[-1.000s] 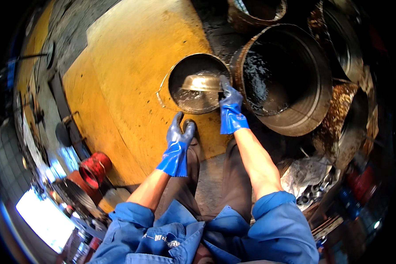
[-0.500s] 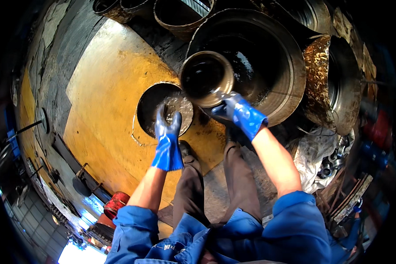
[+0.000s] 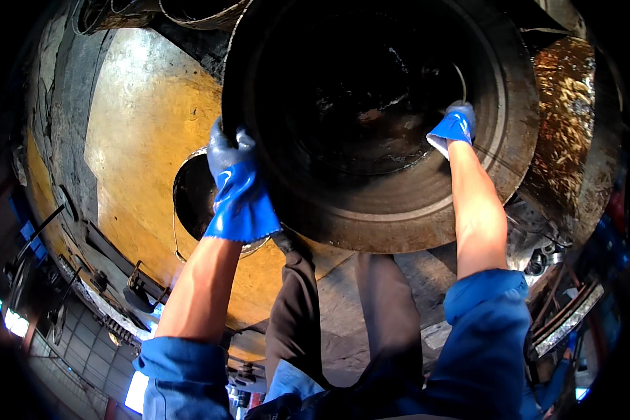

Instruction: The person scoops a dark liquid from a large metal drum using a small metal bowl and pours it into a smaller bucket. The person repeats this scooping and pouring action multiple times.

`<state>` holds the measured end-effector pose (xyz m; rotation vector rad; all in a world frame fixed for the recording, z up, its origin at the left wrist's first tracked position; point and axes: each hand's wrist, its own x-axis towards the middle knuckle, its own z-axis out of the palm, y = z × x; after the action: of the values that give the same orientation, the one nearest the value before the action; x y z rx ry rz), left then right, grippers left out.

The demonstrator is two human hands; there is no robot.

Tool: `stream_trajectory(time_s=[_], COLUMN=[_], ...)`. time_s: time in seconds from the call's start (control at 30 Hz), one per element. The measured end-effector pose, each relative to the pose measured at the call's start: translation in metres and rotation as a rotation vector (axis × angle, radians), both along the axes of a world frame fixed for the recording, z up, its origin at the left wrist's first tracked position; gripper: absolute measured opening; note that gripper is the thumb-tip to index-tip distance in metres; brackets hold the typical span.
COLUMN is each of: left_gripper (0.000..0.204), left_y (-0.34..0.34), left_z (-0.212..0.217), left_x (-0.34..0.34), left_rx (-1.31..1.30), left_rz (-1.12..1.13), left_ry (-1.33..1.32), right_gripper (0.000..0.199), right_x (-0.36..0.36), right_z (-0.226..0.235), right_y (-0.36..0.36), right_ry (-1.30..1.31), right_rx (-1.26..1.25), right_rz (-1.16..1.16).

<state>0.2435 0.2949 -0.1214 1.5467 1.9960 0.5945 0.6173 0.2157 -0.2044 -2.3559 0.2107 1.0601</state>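
A large round metal drum (image 3: 371, 231) with dark liquid (image 3: 371, 140) inside fills the upper middle. My left hand (image 3: 234, 157), in a blue rubber glove, grips its left rim. My right hand (image 3: 456, 122), gloved the same, reaches inside toward the right wall. Its fingers are closed on the edge of a round metal container (image 3: 462, 80). Only a thin curved bit of that container's rim shows; the rest is lost in the dark. Behind my left glove stands a metal bucket (image 3: 182, 199) with a wire handle, partly hidden by the glove.
A yellow, worn floor plate (image 3: 143, 140) lies left of the drum. To the right, a rusty, oil-wet cut drum (image 3: 563, 105) stands close by. More metal drums (image 3: 203, 17) are at the top left. Metal parts (image 3: 542, 259) lie at the lower right.
My right hand has moved right and down into the drum with the round container. My left hand has left the bucket and now holds the drum's rim. The view has shifted closer over the drum.
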Motion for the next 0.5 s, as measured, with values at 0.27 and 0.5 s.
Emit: stream_trajectory(time_s=[0.27, 0.5], left_gripper=[0.030, 0.027], left_y=[-0.005, -0.006], left_z=[-0.020, -0.023], left_x=[0.006, -0.001], left_rx=[-0.037, 0.048], left_rz=[-0.016, -0.034], left_ry=[0.016, 0.012], right_gripper=[0.022, 0.026], right_x=[0.011, -0.086], right_z=[-0.116, -0.144], right_y=[-0.033, -0.038], right_ry=[-0.260, -0.101], right_rx=[-0.465, -0.292], right_rz=[0.993, 1.209])
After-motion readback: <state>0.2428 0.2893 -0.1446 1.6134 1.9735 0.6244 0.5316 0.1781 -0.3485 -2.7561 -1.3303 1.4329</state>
